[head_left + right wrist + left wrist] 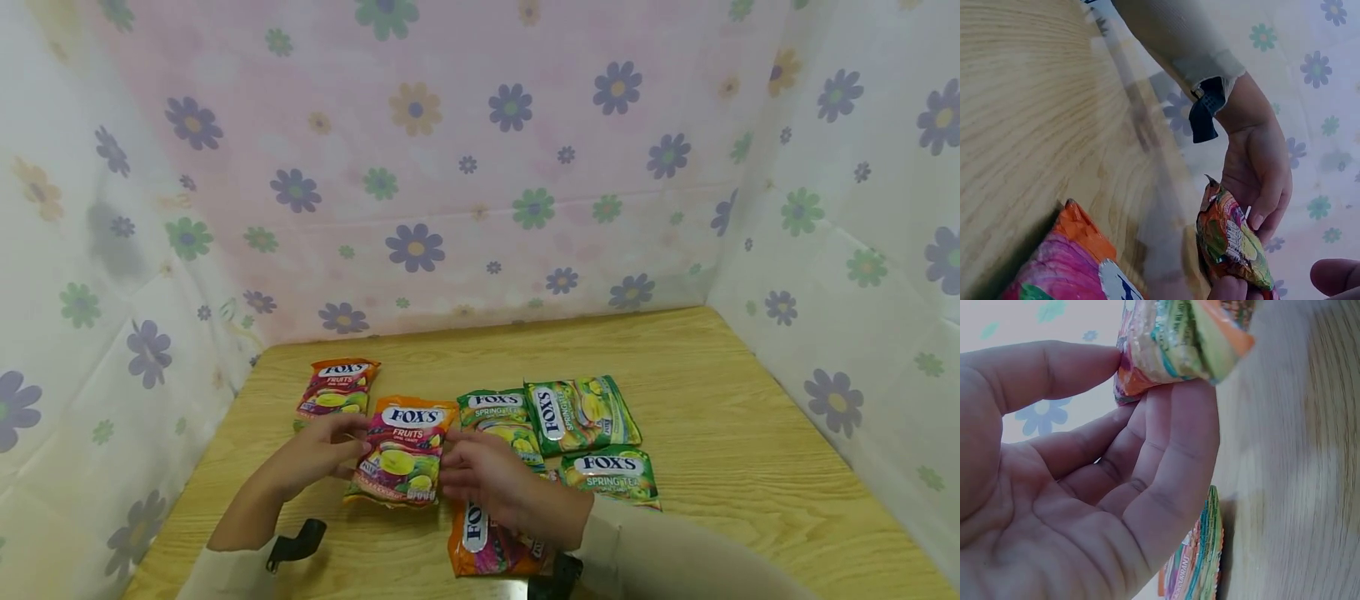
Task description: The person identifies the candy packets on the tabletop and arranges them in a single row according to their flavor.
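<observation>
An orange and magenta FOX'S Fruits candy bag [401, 458] is raised off the table between both hands. My left hand [318, 454] holds its left edge, the thumb on one face and the fingers beneath, as the left wrist view shows. My right hand [498, 487] is at the bag's right edge. In the right wrist view its fingertips [1229, 289] touch the candy bag [1232, 240], while the thumb stands apart from it. Another Fruits bag [339, 387] lies behind the left hand. Below the right hand is an orange-ended Fruits bag [480, 546], partly hidden by the forearm.
Green FOX'S Spring Tea bags lie to the right: one upright [498, 412], one turned sideways [585, 412] and one nearer me [611, 475]. The wood-grain table [735, 467] is enclosed by flowered cloth walls [465, 167] at the back and sides.
</observation>
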`<state>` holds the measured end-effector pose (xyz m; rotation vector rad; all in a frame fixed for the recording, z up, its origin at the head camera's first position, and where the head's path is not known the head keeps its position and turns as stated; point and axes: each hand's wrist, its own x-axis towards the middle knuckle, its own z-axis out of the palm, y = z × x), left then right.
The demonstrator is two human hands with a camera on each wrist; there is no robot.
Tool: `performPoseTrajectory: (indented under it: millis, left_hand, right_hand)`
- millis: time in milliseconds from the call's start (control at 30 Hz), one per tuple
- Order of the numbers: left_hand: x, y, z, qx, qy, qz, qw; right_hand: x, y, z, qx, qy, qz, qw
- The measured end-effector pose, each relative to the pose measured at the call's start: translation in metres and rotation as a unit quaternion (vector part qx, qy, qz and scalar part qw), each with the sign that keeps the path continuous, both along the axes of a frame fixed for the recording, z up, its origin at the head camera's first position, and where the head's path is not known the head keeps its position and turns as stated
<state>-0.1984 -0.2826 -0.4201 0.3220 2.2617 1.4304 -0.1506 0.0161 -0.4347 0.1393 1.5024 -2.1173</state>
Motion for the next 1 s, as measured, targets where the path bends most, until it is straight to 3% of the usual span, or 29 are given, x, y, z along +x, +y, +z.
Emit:
performPoseTrajectory:
  millis: [333, 567, 1000]
  left_hand:
    - [0.001, 0.001, -0.001, 0.021, 0.010, 0.053, 0.9983]
    - [-0.001, 0.006, -0.003, 0.030, 0.035, 0.071, 0.9964]
    - [-0.004, 0.010, 0.004, 0.036, 0.086, 0.101, 0.9905]
  right_hand:
    - [-0.011, -0.003, -0.002, 0.008, 0.045, -0.006, 0.9989]
    - [-0.024, -0.002, -0.004, 0.038, 0.083, -0.016, 0.9957]
    - [-0.039, -0.002, 0.001, 0.050, 0.083, -0.031, 0.9948]
